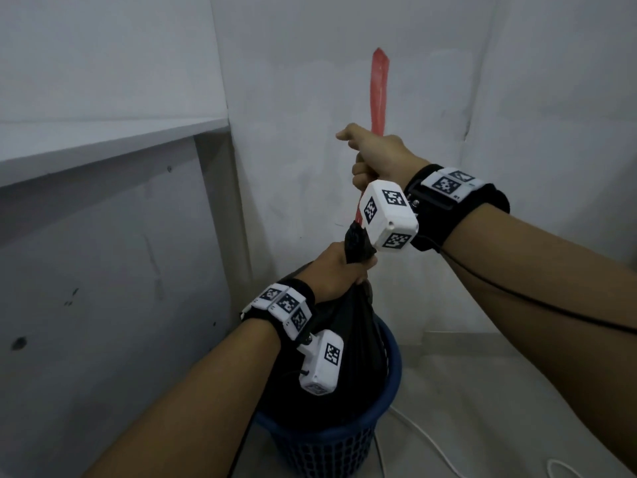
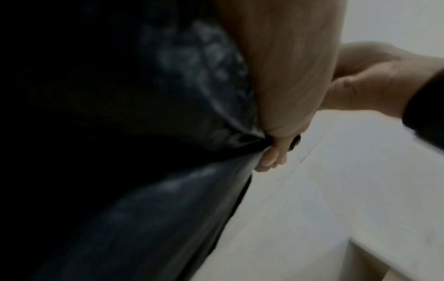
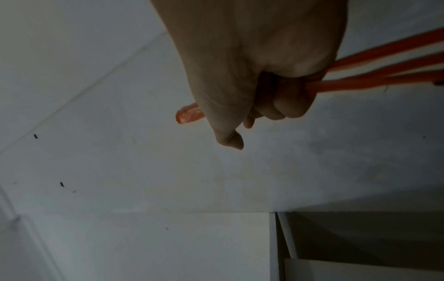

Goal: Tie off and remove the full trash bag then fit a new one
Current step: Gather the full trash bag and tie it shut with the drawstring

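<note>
both hands [image 1: 344,270] are fisted: black plastic trash bag's [image 1: 344,357] neck is gripped steady while red drawstring tape [image 1: 378,88] is pulled toward 12 o'clock, likely to cinch it.

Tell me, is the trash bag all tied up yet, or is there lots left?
Gathered: left hand grips the black bag's neck. In hand: right hand pulls the red drawstring tight. Left: knotting, lifting it from the blue bin, fitting a new bag.
</note>
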